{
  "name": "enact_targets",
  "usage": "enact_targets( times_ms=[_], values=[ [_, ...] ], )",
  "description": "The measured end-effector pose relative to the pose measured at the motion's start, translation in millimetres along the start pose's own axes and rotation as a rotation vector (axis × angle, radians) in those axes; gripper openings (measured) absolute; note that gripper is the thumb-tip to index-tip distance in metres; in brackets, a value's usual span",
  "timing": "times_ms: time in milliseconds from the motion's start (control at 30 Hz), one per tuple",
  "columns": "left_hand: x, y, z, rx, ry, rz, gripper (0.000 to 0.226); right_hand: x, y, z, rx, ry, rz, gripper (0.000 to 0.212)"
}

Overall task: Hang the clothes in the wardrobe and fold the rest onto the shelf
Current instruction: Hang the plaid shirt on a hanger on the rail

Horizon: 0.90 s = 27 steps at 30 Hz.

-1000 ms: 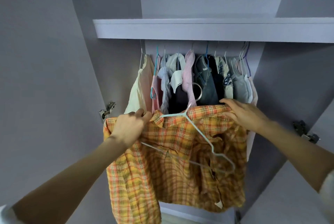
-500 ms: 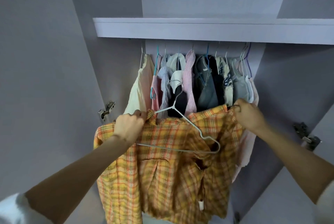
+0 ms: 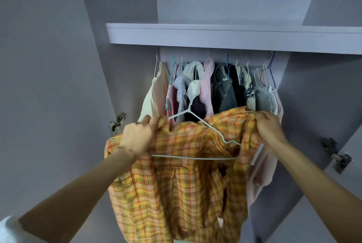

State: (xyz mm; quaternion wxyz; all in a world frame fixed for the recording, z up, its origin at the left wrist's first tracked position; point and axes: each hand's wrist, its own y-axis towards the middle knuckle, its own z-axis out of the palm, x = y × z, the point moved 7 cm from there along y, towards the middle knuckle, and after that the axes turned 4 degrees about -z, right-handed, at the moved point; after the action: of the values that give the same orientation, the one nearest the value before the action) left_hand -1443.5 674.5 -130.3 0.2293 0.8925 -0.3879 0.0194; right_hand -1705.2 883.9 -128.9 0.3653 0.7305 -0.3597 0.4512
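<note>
Many clothes (image 3: pixel 213 88) already hang in the wardrobe. The left hand (image 3: pixel 137 137) and right hand (image 3: pixel 271 128) each grasp the plaid shirt (image 3: pixel 176 184), not yet fitted on its hanger (image 3: pixel 197 138); the shelf (image 3: pixel 215 37) seems bare.

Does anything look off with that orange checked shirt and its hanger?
Yes. The pale hanger lies tilted on top of the orange checked shirt, not inside its shoulders. The left hand and right hand grip the bunched fabric.
</note>
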Motion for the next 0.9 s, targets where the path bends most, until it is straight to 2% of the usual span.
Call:
enact_targets(
  times_ms=[100, 200, 267, 333, 433, 500, 533, 567, 633, 667, 700, 733, 833, 867, 900],
  values=[
    [-26.0, -11.5, 0.8, 0.014, -0.033, 0.189, 0.029, 6.9, 8.5, -1.5, -0.010, -0.068, 0.035, 0.036],
    [-45.8, -22.4, 12.9, 0.096, 0.056, 0.283, 0.045, 17.8, 15.2, -10.2, -0.103, 0.004, 0.055, 0.034],
    [-42.5, -22.5, 16.4, 0.095, 0.084, 0.233, 0.049, 24.2, 17.4, -17.0, -0.137, -0.033, 0.027, 0.026],
    [-29.4, -15.9, 12.4, 0.052, 0.059, 0.111, 0.044, 23.2, 15.4, -22.3, -0.137, -0.065, -0.001, 0.025],
    [-10.7, -6.5, 6.7, 0.021, -0.030, -0.067, 0.034, 13.6, 2.5, -15.9, -0.058, 0.014, -0.004, 0.030],
    [1.1, -2.3, 3.0, -0.021, -0.165, -0.165, 0.027, 3.8, -9.7, -2.4, 0.077, 0.073, 0.012, 0.028],
    [7.2, -1.3, 0.5, -0.056, -0.248, -0.206, 0.024, -2.3, -18.3, 7.4, 0.204, 0.038, 0.028, 0.026],
    [12.5, -0.5, -2.2, -0.100, -0.316, -0.229, 0.024, -9.6, -30.0, 18.6, 0.390, -0.051, 0.069, 0.022],
    [16.9, -0.6, -8.2, -0.171, -0.407, -0.219, 0.025, -28.1, -63.6, 37.0, 0.870, -0.300, 0.214, 0.017],
    [17.2, -1.3, -11.6, -0.192, -0.441, -0.201, 0.025, -33.8, -74.9, 39.6, 1.036, -0.386, 0.247, 0.018],
    [16.7, -2.3, -15.0, -0.207, -0.462, -0.183, 0.024, -33.5, -74.4, 39.9, 1.071, -0.439, 0.212, 0.017],
    [15.9, -3.0, -18.3, -0.220, -0.475, -0.165, 0.023, -25.6, -64.4, 40.4, 0.980, -0.451, 0.117, 0.015],
    [12.4, -5.5, -25.9, -0.245, -0.497, -0.107, 0.016, 19.9, -27.9, 26.4, 0.390, -0.433, -0.259, 0.013],
    [11.2, -6.1, -27.5, -0.243, -0.498, -0.096, 0.015, 35.0, -26.1, 26.9, 0.286, -0.457, -0.396, 0.013],
    [9.8, -6.9, -28.7, -0.237, -0.498, -0.086, 0.015, 46.6, -28.3, 33.8, 0.264, -0.511, -0.523, 0.025]
  ],
)
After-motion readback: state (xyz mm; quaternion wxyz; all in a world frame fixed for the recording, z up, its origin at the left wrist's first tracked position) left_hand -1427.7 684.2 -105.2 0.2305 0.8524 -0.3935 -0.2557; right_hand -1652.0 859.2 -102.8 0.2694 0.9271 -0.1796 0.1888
